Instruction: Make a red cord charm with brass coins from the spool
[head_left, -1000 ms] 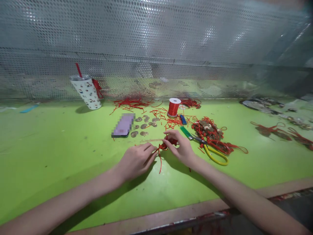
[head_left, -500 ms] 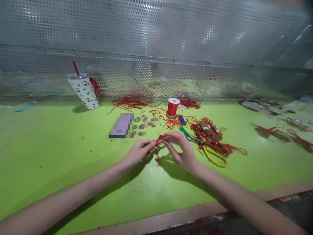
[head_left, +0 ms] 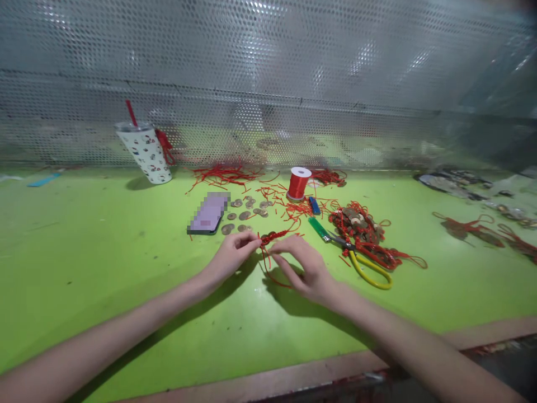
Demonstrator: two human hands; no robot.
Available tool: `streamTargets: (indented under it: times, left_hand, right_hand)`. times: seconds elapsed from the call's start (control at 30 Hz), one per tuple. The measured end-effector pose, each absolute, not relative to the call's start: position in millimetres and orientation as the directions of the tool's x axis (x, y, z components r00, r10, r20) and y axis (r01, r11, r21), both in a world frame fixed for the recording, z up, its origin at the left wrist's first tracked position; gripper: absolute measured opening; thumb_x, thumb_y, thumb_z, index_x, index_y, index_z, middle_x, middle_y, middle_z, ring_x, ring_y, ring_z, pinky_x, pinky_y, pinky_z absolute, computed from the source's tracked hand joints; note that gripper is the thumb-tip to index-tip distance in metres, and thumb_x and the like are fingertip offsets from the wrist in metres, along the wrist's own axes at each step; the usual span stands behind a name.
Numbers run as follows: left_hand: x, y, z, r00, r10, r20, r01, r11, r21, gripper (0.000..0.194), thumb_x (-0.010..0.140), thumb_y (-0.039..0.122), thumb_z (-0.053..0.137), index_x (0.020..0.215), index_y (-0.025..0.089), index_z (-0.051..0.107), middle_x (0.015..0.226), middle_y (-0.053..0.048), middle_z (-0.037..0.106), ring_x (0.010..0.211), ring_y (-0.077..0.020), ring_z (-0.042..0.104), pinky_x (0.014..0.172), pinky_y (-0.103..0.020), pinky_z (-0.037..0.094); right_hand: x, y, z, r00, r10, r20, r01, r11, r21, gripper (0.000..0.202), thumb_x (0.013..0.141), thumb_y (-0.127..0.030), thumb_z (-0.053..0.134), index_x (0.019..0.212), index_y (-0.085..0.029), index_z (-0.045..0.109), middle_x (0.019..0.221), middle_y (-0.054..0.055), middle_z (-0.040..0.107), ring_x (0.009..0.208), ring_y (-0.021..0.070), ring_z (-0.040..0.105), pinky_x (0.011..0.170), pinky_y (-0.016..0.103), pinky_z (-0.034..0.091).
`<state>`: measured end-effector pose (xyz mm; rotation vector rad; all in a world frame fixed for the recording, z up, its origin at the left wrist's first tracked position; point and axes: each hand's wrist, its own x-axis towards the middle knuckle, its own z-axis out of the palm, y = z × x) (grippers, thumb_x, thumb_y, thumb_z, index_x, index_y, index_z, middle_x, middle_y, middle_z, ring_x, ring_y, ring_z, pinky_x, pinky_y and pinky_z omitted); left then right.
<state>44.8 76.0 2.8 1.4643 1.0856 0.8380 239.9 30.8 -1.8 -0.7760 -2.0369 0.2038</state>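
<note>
Between the thumb and fingers of my left hand [head_left: 238, 249] is one end of a red knotted cord [head_left: 274, 237], with a dark coin-like disc worked into it. The cord slants up to the right and ends in a thin loop. My right hand [head_left: 302, 263] is just to the right, thumb and forefinger closed in a pinch by the loose strands under the knots. A long strand curves down beneath that hand. Several brass-coloured coins [head_left: 245, 215] lie beyond my hands. To the right, yellow-handled scissors [head_left: 369, 274] rest beside a green lighter [head_left: 319, 228].
A spool of red cord [head_left: 298, 186] stands among cord scraps, near a blue lighter [head_left: 314, 205]. Coins with red cords [head_left: 356, 224] are heaped at right. A purple phone [head_left: 208, 214] lies left of the loose coins. Further back are a patterned tumbler [head_left: 149, 154] and a perforated metal screen [head_left: 268, 112].
My hands have drawn slightly apart, and more of the knotted cord shows between them. My right hand has lowered from above the cord to its loose strands.
</note>
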Motion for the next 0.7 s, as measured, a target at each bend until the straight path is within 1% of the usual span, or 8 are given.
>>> streamTargets:
  times: [0.1, 0.17, 0.27, 0.33, 0.43, 0.53, 0.6, 0.7]
  left_hand:
    - [46.0, 71.9, 2.2, 0.383, 0.923, -0.031, 0.216, -0.057, 0.975, 0.025, 0.081, 0.039, 0.065, 0.069, 0.018, 0.062, 0.053, 0.005, 0.042, 0.049, -0.0097, 0.033, 0.048, -0.025, 0.022]
    - [47.2, 68.5, 1.6, 0.419, 0.908, -0.023, 0.214, -0.074, 0.974, 0.025, 0.082, 0.040, 0.064, 0.071, 0.017, 0.064, 0.057, 0.003, 0.048, 0.051, -0.0099, 0.036, 0.049, -0.025, 0.024]
    - [46.8, 65.0, 1.9, 0.446, 0.894, 0.043, 0.241, -0.166, 0.956, 0.024, 0.084, 0.038, 0.062, 0.077, 0.016, 0.067, 0.064, 0.000, 0.056, 0.056, -0.0113, 0.042, 0.052, -0.025, 0.028]
    - [45.0, 64.5, 3.0, 0.449, 0.886, 0.115, 0.314, -0.277, 0.908, 0.021, 0.086, 0.034, 0.061, 0.079, 0.016, 0.069, 0.065, -0.001, 0.058, 0.058, -0.0120, 0.043, 0.055, -0.026, 0.030]
    - [42.8, 65.6, 4.6, 0.444, 0.883, 0.154, 0.383, -0.342, 0.858, 0.021, 0.087, 0.032, 0.060, 0.080, 0.015, 0.071, 0.064, 0.000, 0.057, 0.057, -0.0119, 0.042, 0.055, -0.026, 0.029]
    - [43.0, 66.8, 5.0, 0.429, 0.898, 0.093, 0.327, -0.251, 0.911, 0.023, 0.087, 0.036, 0.061, 0.079, 0.016, 0.069, 0.062, 0.001, 0.055, 0.055, -0.0113, 0.040, 0.053, -0.025, 0.028]
    - [44.4, 66.6, 4.7, 0.435, 0.899, 0.055, 0.294, -0.200, 0.935, 0.024, 0.087, 0.037, 0.061, 0.077, 0.016, 0.068, 0.063, 0.001, 0.055, 0.055, -0.0111, 0.040, 0.052, -0.025, 0.029]
    - [47.1, 64.3, 4.0, 0.461, 0.886, 0.049, 0.305, -0.210, 0.929, 0.023, 0.087, 0.035, 0.060, 0.077, 0.015, 0.067, 0.067, -0.001, 0.058, 0.060, -0.0124, 0.045, 0.056, -0.025, 0.032]
  right_hand:
    - [241.3, 36.2, -2.1, -0.315, 0.649, 0.693, 0.611, 0.697, -0.375, 0.015, 0.097, -0.021, 0.056, 0.110, -0.017, 0.062, 0.111, 0.015, 0.069, 0.106, 0.0272, 0.062, 0.092, 0.046, 0.049]
    - [241.3, 38.5, -3.7, -0.313, 0.699, 0.643, 0.652, 0.650, -0.389, 0.013, 0.097, -0.023, 0.057, 0.107, -0.017, 0.063, 0.105, 0.013, 0.071, 0.099, 0.0274, 0.063, 0.091, 0.047, 0.047]
    - [239.6, 39.0, -5.6, -0.286, 0.796, 0.534, 0.584, 0.586, -0.561, 0.011, 0.098, -0.020, 0.054, 0.101, -0.017, 0.064, 0.093, 0.008, 0.073, 0.085, 0.0220, 0.066, 0.083, 0.040, 0.051]
    - [238.5, 39.2, -6.1, -0.260, 0.844, 0.468, 0.506, 0.532, -0.679, 0.012, 0.098, -0.018, 0.053, 0.099, -0.018, 0.066, 0.094, 0.007, 0.074, 0.085, 0.0200, 0.068, 0.079, 0.035, 0.052]
    - [239.5, 42.0, -7.4, -0.269, 0.866, 0.421, 0.439, 0.499, -0.747, 0.015, 0.099, -0.017, 0.053, 0.100, -0.018, 0.068, 0.095, 0.006, 0.075, 0.085, 0.0190, 0.069, 0.078, 0.033, 0.053]
    - [243.7, 46.3, -9.5, -0.303, 0.842, 0.446, 0.490, 0.539, -0.685, 0.016, 0.099, -0.019, 0.053, 0.103, -0.019, 0.069, 0.096, 0.007, 0.075, 0.086, 0.0203, 0.067, 0.080, 0.036, 0.053]
    - [245.9, 47.7, -10.1, -0.345, 0.801, 0.490, 0.571, 0.593, -0.568, 0.017, 0.099, -0.019, 0.053, 0.103, -0.018, 0.069, 0.095, 0.008, 0.074, 0.090, 0.0229, 0.064, 0.082, 0.039, 0.051]
    - [244.4, 45.6, -9.0, -0.403, 0.736, 0.544, 0.646, 0.650, -0.400, 0.018, 0.099, -0.019, 0.051, 0.102, -0.017, 0.069, 0.097, 0.011, 0.072, 0.096, 0.0256, 0.060, 0.088, 0.045, 0.047]
